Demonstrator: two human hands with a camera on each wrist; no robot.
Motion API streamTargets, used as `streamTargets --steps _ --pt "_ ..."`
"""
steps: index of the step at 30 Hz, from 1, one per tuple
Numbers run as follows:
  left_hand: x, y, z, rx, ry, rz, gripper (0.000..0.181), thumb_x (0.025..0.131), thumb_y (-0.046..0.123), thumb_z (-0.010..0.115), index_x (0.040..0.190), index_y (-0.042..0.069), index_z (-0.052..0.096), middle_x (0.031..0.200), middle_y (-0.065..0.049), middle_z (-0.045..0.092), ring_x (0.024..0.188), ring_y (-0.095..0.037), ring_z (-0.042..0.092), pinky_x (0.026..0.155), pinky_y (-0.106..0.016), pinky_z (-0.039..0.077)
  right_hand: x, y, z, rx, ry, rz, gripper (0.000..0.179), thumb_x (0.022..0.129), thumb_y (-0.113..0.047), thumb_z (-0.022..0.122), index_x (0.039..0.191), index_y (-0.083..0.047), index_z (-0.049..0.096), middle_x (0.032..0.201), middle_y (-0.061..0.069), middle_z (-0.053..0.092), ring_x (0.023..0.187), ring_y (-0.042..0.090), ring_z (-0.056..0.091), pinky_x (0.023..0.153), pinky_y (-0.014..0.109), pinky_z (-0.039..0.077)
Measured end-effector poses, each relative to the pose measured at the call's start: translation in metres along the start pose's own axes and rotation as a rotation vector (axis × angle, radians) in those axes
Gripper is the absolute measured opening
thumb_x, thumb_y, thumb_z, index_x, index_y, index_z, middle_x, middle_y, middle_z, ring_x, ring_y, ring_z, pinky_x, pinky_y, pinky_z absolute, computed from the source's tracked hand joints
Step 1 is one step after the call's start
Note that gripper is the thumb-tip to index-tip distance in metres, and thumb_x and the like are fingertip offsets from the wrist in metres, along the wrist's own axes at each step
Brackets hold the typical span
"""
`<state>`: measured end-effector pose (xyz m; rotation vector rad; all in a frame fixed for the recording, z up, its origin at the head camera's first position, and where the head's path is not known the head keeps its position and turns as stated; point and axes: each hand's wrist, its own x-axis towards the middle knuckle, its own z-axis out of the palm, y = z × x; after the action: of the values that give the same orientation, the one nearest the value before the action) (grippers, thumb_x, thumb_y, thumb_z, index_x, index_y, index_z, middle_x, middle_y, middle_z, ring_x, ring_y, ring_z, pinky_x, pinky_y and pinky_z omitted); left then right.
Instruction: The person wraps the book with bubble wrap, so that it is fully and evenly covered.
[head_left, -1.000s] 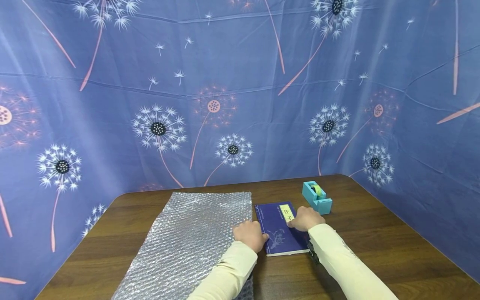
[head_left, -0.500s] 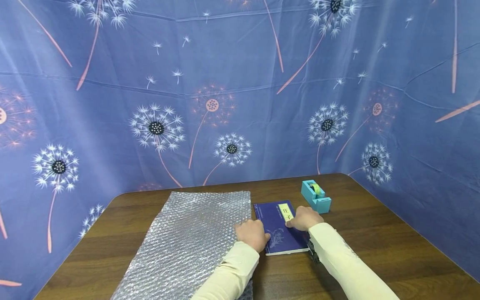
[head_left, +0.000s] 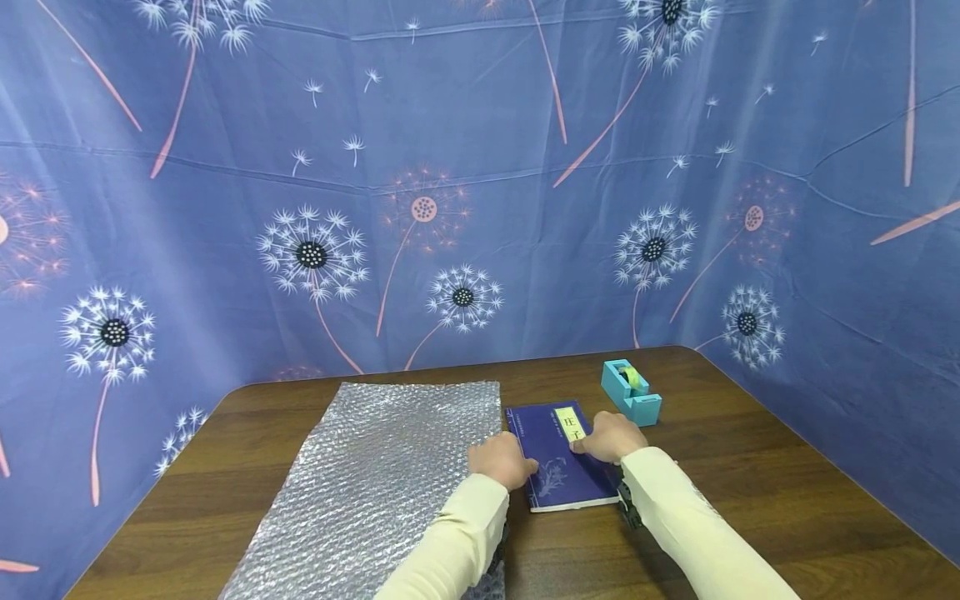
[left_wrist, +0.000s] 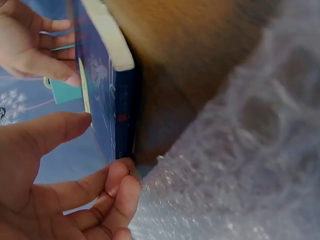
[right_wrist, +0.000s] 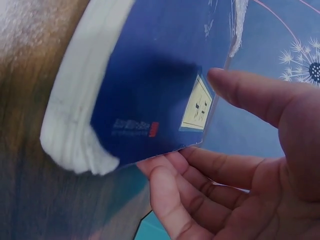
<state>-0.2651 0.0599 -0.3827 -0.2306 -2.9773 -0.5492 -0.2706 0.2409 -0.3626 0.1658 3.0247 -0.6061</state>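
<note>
A dark blue book (head_left: 551, 467) with a pale yellow title label lies cover up, right of the bubble wrap sheet (head_left: 375, 467). My left hand (head_left: 501, 461) is at its spine edge; in the left wrist view the thumb reaches over the cover and curled fingers (left_wrist: 122, 187) meet the spine. On the opposite edge, my right hand (head_left: 609, 437) grips the book, thumb above the label side. The right wrist view shows its fingers (right_wrist: 170, 185) tucked at the book's lower edge, beside the thick white page block (right_wrist: 75, 115).
A turquoise tape dispenser (head_left: 632, 393) with yellowish tape stands behind my right hand. The brown wooden table (head_left: 750, 467) ends at a blue dandelion-print curtain (head_left: 540, 250) behind and at the sides. Bubble wrap covers much of the table's left half.
My left hand has shifted slightly up along the book's spine edge. The right hand and the book stay nearly in place; the head view has tilted a little.
</note>
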Motion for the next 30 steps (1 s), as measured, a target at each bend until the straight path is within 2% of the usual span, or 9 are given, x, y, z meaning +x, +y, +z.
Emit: streamTargets --steps 5,8,11,13,15,19,23,28,30 --pt "0.002 -0.001 -0.003 -0.111 -0.021 -0.075 0.04 0.08 0.036 0.085 0.093 0.001 0.072 0.085 -0.01 0.072 0.084 -0.029 0.07 0.085 -0.047 0.053 0.0 0.002 0.0 0.023 0.0 0.004 0.055 0.09 -0.027 0.076 0.116 0.019 0.06 0.088 0.018 0.066 0.072 0.025 0.063 0.063 0.039 0.055" --pt "0.004 -0.002 -0.004 -0.181 -0.028 -0.11 0.041 0.077 0.036 0.088 0.09 0.002 0.07 0.084 -0.009 0.071 0.085 -0.028 0.069 0.087 -0.048 0.052 -0.001 0.002 -0.001 0.046 -0.006 0.017 0.052 0.091 -0.027 0.075 0.114 0.018 0.061 0.086 0.016 0.065 0.071 0.025 0.063 0.062 0.039 0.056" --pt "0.005 -0.005 -0.006 -0.244 -0.053 -0.119 0.038 0.075 0.038 0.09 0.085 0.006 0.07 0.083 -0.005 0.07 0.085 -0.025 0.067 0.09 -0.049 0.05 -0.002 0.002 -0.002 0.067 -0.013 0.034 0.051 0.092 -0.027 0.074 0.113 0.018 0.062 0.087 0.016 0.066 0.072 0.026 0.064 0.062 0.04 0.057" --pt "0.006 -0.008 -0.007 -0.338 -0.093 -0.116 0.034 0.076 0.035 0.089 0.082 0.007 0.071 0.08 -0.005 0.07 0.079 -0.023 0.065 0.085 -0.044 0.051 -0.002 0.001 -0.002 0.077 -0.015 0.037 0.05 0.093 -0.027 0.073 0.113 0.018 0.062 0.088 0.018 0.067 0.073 0.027 0.065 0.062 0.041 0.057" --pt "0.006 -0.011 -0.009 -0.471 -0.138 -0.101 0.029 0.079 0.029 0.088 0.081 0.006 0.071 0.078 -0.004 0.069 0.072 -0.019 0.064 0.075 -0.037 0.052 -0.002 0.001 -0.003 0.084 -0.012 0.038 0.05 0.093 -0.027 0.072 0.113 0.019 0.061 0.09 0.019 0.067 0.073 0.028 0.066 0.062 0.04 0.058" --pt "0.005 -0.018 -0.01 -0.705 -0.224 -0.057 0.026 0.08 0.012 0.086 0.07 0.004 0.063 0.073 -0.01 0.07 0.06 -0.014 0.061 0.053 -0.025 0.041 -0.003 0.0 -0.004 0.1 -0.011 0.036 0.049 0.094 -0.026 0.072 0.111 0.018 0.062 0.09 0.019 0.067 0.074 0.027 0.066 0.061 0.038 0.057" --pt "0.004 -0.022 -0.011 -0.723 -0.245 -0.021 0.039 0.081 0.007 0.085 0.062 0.01 0.051 0.064 -0.009 0.067 0.057 -0.013 0.058 0.049 -0.023 0.033 -0.003 -0.001 -0.004 0.13 -0.005 0.031 0.048 0.093 -0.025 0.073 0.111 0.018 0.064 0.097 0.023 0.069 0.081 0.03 0.067 0.062 0.038 0.058" --pt "0.005 -0.025 -0.01 -0.693 -0.2 0.009 0.03 0.082 0.005 0.085 0.074 0.005 0.055 0.061 -0.006 0.064 0.059 -0.015 0.062 0.054 -0.024 0.039 0.0 -0.002 -0.001 0.192 0.008 0.021 0.047 0.093 -0.023 0.073 0.116 0.017 0.065 0.11 0.029 0.069 0.091 0.036 0.069 0.066 0.04 0.06" --pt "0.005 -0.026 -0.009 -0.689 -0.173 0.028 0.029 0.081 0.004 0.085 0.076 0.003 0.057 0.06 -0.005 0.063 0.058 -0.015 0.06 0.054 -0.023 0.041 0.002 -0.002 0.0 0.205 0.016 0.021 0.049 0.093 -0.024 0.073 0.119 0.017 0.064 0.113 0.03 0.068 0.094 0.038 0.069 0.066 0.04 0.06"
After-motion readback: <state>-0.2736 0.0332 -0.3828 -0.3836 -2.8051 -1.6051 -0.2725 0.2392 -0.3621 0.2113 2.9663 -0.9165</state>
